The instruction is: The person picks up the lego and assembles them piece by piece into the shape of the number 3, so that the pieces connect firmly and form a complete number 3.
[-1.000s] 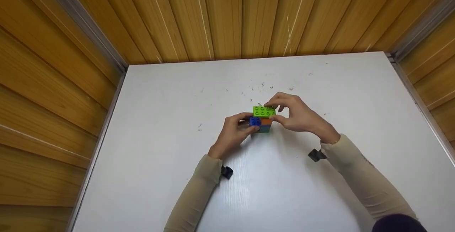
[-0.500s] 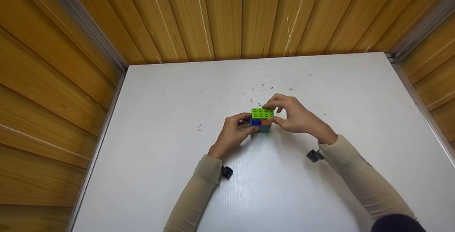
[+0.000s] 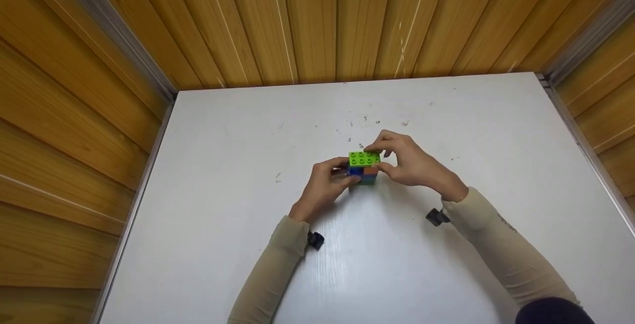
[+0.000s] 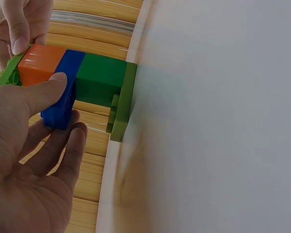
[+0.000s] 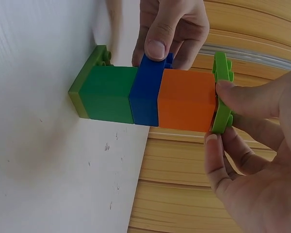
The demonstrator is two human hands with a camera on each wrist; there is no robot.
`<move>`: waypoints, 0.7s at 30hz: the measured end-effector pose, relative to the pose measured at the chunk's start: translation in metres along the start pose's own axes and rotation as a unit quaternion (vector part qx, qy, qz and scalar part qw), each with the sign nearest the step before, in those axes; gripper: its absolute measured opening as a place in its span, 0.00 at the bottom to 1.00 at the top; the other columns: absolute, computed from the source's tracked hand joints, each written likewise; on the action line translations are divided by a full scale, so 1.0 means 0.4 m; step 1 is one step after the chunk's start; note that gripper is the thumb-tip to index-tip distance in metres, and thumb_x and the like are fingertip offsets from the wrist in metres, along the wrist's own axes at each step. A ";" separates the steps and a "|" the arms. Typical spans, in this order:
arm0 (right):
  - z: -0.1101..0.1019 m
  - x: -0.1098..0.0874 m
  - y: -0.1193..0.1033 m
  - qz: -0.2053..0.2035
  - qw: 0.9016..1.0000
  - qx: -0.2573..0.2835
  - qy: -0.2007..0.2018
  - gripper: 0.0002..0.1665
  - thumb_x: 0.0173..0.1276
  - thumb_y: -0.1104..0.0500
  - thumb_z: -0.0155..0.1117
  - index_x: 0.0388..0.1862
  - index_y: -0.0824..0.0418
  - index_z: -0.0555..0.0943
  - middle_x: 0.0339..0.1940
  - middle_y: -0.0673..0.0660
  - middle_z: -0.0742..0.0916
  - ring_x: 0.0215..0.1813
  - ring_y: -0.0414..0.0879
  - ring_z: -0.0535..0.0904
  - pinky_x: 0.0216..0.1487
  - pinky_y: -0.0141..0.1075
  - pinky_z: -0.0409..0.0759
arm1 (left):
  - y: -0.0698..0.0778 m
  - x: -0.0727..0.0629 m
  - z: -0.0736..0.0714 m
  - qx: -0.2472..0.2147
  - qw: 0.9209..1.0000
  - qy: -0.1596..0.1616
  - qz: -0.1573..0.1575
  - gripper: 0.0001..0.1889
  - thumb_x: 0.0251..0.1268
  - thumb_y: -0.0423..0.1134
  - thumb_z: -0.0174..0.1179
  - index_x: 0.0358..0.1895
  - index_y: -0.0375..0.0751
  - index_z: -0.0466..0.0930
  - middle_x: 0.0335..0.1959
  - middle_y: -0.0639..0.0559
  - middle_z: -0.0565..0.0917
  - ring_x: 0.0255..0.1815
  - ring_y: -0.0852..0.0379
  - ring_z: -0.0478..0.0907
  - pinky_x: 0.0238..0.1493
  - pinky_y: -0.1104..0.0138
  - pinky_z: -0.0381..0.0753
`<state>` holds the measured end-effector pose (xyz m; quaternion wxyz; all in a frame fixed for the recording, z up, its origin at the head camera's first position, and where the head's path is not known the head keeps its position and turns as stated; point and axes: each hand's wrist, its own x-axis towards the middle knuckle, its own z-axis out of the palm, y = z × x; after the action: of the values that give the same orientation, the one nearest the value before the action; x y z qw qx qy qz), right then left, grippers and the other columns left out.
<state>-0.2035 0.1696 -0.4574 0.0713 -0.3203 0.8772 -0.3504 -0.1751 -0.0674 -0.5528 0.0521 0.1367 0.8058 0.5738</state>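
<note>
A tower of toy building bricks stands upright on the white table, between the hands. From the bottom it has a flat olive-green brick (image 4: 125, 104), a dark green block (image 5: 109, 94), a blue brick (image 5: 148, 92) and an orange block (image 5: 186, 99). On top lies a flat light green studded brick (image 3: 360, 159), right at the orange block's upper face. My left hand (image 3: 325, 182) grips the blue brick, thumb on the near side and fingers behind. With thumb and fingertips, my right hand (image 3: 409, 162) pinches the light green brick at its right end.
The white table (image 3: 238, 140) has small dark marks beyond the tower. Wood-patterned panels (image 3: 312, 26) close it in at the back and sides. Black wrist devices (image 3: 436, 217) hang by both sleeves.
My right hand has brought the light green brick down and slightly left, from above the tower onto the orange block. My left hand keeps its grip on the blue brick.
</note>
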 end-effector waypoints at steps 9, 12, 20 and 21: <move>0.004 -0.001 0.001 0.011 1.000 0.002 0.006 0.24 0.66 0.69 0.78 0.61 0.58 0.89 0.42 0.53 0.83 0.45 0.51 0.76 0.46 0.43 0.73 | -0.004 0.001 0.000 0.004 1.000 0.000 0.004 0.24 0.69 0.36 0.74 0.67 0.39 0.84 0.62 0.48 0.88 0.60 0.55 0.86 0.65 0.63 0.84; 0.003 0.000 -0.002 0.011 1.000 0.000 0.005 0.24 0.66 0.69 0.78 0.60 0.58 0.90 0.40 0.53 0.82 0.43 0.48 0.74 0.45 0.42 0.71 | -0.005 0.002 -0.001 0.004 1.000 0.000 0.014 0.24 0.69 0.36 0.74 0.66 0.39 0.84 0.62 0.47 0.88 0.60 0.54 0.87 0.66 0.61 0.84; -0.004 0.003 -0.004 -0.006 1.000 -0.010 0.001 0.23 0.65 0.69 0.78 0.59 0.60 0.90 0.36 0.52 0.81 0.38 0.45 0.71 0.40 0.37 0.69 | -0.003 0.001 -0.001 0.004 1.000 0.001 0.031 0.24 0.69 0.38 0.74 0.66 0.39 0.84 0.61 0.46 0.88 0.60 0.53 0.87 0.63 0.65 0.85; -0.005 0.003 -0.003 -0.006 1.000 -0.011 0.000 0.22 0.66 0.68 0.78 0.59 0.60 0.90 0.35 0.50 0.80 0.38 0.44 0.71 0.40 0.36 0.68 | -0.003 0.001 0.000 0.003 1.000 0.001 0.031 0.24 0.69 0.38 0.74 0.66 0.38 0.84 0.61 0.45 0.88 0.60 0.53 0.87 0.63 0.65 0.85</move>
<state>-0.2044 0.1693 -0.4550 0.0655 -0.3264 0.8789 -0.3415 -0.1758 -0.0676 -0.5537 0.0335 0.1611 0.8031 0.5726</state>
